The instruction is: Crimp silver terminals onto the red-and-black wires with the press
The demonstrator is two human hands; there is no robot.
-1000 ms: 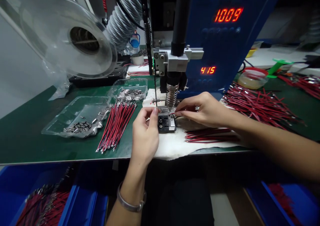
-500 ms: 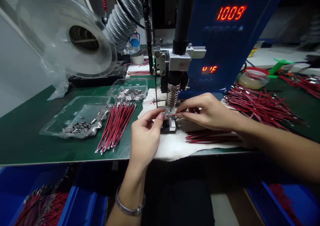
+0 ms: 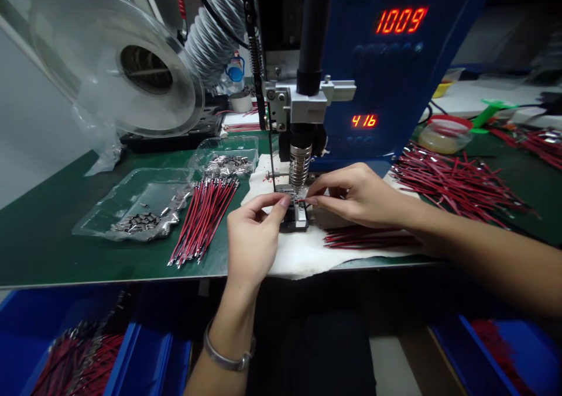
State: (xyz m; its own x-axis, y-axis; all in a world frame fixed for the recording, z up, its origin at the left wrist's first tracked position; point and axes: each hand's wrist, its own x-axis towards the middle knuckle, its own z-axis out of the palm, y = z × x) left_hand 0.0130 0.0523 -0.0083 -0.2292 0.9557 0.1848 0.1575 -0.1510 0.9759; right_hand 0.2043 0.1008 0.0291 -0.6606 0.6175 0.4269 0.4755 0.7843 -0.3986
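Observation:
My right hand (image 3: pixel 357 194) pinches a thin red wire (image 3: pixel 302 200) between thumb and forefinger, its end over a small metal fixture (image 3: pixel 300 216). My left hand (image 3: pixel 252 238) is closed in a pinch at the fixture's left side; whatever lies between its fingertips is too small to make out. Directly above the fingertips stands the spring-wrapped head (image 3: pixel 301 168) of a blue machine (image 3: pixel 351 144). Below my right hand, several red and black wires (image 3: pixel 369 239) lie on a white cloth (image 3: pixel 298 258).
Left of my hands lie a bundle of red and black wires (image 3: pixel 202 220) and two clear trays (image 3: pixel 94 223) of small silver parts. A loose wire pile (image 3: pixel 452 185) spreads at right, beside a round tub (image 3: pixel 445 135). Blue bins (image 3: pixel 147 355) sit below the table edge.
Both hands keep their pinches at the fixture with hardly any movement. The lower red display now reads 416, with different characters before. The view has shifted slightly.

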